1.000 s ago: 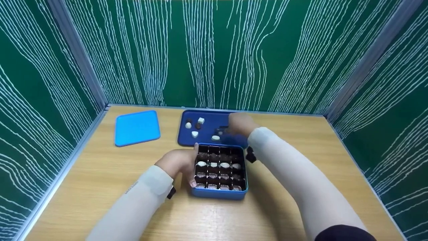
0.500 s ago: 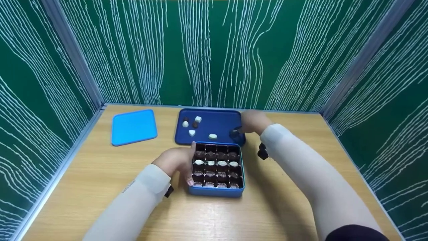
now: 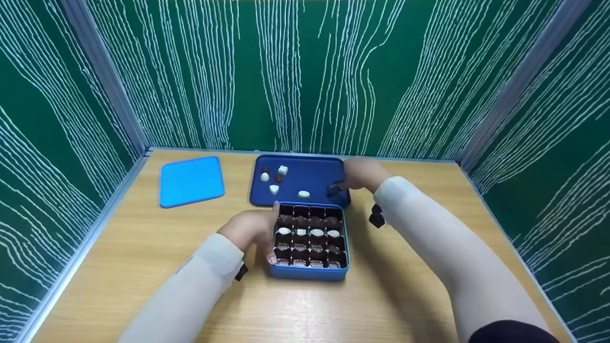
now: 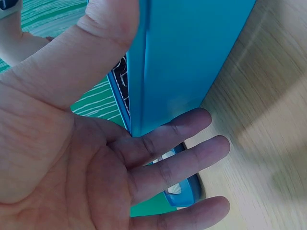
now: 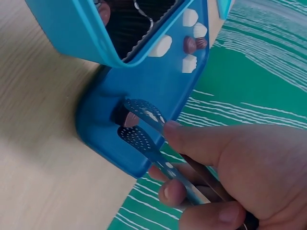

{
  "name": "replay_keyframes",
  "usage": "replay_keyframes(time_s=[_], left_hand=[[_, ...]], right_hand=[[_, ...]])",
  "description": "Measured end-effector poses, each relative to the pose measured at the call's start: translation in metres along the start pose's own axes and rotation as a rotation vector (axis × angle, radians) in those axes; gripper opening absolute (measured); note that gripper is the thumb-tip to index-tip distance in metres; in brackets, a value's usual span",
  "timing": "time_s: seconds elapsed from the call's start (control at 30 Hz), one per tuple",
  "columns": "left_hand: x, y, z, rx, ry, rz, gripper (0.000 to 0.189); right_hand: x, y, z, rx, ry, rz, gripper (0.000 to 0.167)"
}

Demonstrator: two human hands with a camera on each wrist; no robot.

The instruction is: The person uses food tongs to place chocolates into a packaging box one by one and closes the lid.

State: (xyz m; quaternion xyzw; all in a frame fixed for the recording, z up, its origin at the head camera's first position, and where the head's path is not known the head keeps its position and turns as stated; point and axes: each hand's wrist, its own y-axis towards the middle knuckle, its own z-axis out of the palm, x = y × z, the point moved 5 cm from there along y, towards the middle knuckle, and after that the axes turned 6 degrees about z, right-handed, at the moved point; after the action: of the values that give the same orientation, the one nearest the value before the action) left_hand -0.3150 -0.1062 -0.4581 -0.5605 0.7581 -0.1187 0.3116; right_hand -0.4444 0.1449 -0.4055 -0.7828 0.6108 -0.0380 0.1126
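My left hand lies against the left side of a blue tin of chocolates, its thumb near the front corner. In the left wrist view the other fingers are extended by the tin's wall. Brown dividers split the tin; a row of white chocolates and several dark ones show inside. Over the dark blue tray's right end, my right hand grips metal tongs. Their perforated heads stand at either side of a dark chocolate; whether both touch it I cannot tell.
Several white and brown chocolates lie loose on the tray's left half, and one white oval near its front edge. A light blue lid rests at the back left. Green white-lined panels wall in the wooden table.
My right hand has moved right with the tongs, to the tray's right end. A white chocolate now shows plainly in the right compartment of the white row. The left hand keeps its place.
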Motion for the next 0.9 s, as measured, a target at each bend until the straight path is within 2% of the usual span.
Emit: replay_keyframes(time_s=[0.27, 0.53, 0.67, 0.8, 0.9], left_hand=[[-0.001, 0.0, 0.001, 0.007, -0.008, 0.003, 0.167], [0.0, 0.001, 0.003, 0.01, -0.005, -0.004, 0.166], [0.0, 0.0, 0.002, 0.011, -0.012, -0.002, 0.166], [-0.001, -0.001, 0.001, 0.009, -0.014, -0.003, 0.168], [-0.001, -0.001, 0.0, 0.006, -0.006, -0.003, 0.168]], right_hand=[[0.002, -0.026, -0.021, 0.02, -0.032, -0.029, 0.066], [-0.002, -0.035, -0.02, 0.035, -0.022, -0.018, 0.044], [-0.004, -0.036, -0.019, 0.037, -0.019, -0.014, 0.043], [-0.003, -0.043, -0.027, 0.037, -0.009, -0.012, 0.039], [0.002, -0.054, -0.038, 0.031, -0.028, -0.025, 0.047]])
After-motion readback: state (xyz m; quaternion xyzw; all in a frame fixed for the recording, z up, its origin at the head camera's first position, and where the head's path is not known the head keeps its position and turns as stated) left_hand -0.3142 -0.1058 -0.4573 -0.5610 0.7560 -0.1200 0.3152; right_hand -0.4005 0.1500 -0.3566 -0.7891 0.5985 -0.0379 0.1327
